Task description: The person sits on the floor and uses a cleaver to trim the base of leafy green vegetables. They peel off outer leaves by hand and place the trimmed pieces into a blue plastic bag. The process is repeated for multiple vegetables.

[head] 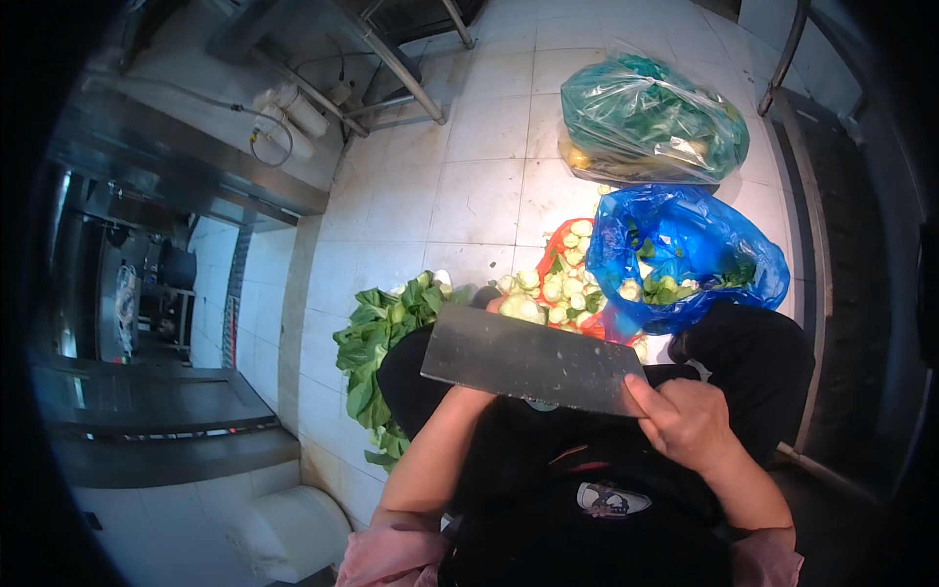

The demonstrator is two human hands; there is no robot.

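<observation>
My right hand [678, 418] is closed around the handle end of a cleaver [535, 359], its thumb on the broad blade. The blade spans the space before me and hides most of my left hand [497, 303], of which only a bit of finger shows past the top edge, by a pale, cut vegetable base [522, 309]. Whether that hand holds it I cannot tell. Beyond the blade, pale cut vegetable pieces [565, 286] lie on red plastic. A blue plastic bag [609, 227] stands open on the right with leaves and pieces inside. Leafy greens [367, 330] are heaped at the left.
A tied clear-and-green bag of vegetables [653, 121] sits on the white tiled floor [477, 198] past the blue bag. Metal table legs [400, 62] stand at the upper left, and a white bucket-like container [293, 532] at the lower left. A dark-clad knee flanks each side.
</observation>
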